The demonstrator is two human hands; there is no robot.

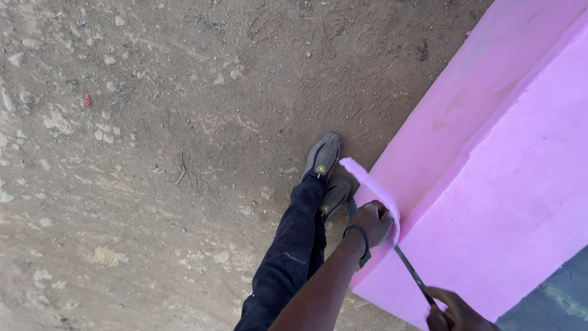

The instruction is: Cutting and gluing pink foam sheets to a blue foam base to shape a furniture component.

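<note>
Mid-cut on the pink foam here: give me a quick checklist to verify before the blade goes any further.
1. Left hand grips the peeled foam strip: ok.
2. Right hand on the blade's handle: ok, though partly cut off at the frame edge.
3. Blade seated in the pink foam block: ok.
4. Left hand away from the blade's tip: not ok, it is close.
5. Shoes away from the cut line: ok, on the dirt ground.
6. Blade sharpness: cannot tell.

Even, soft daylight; faint shadows, sharp focus, no glare.
</note>
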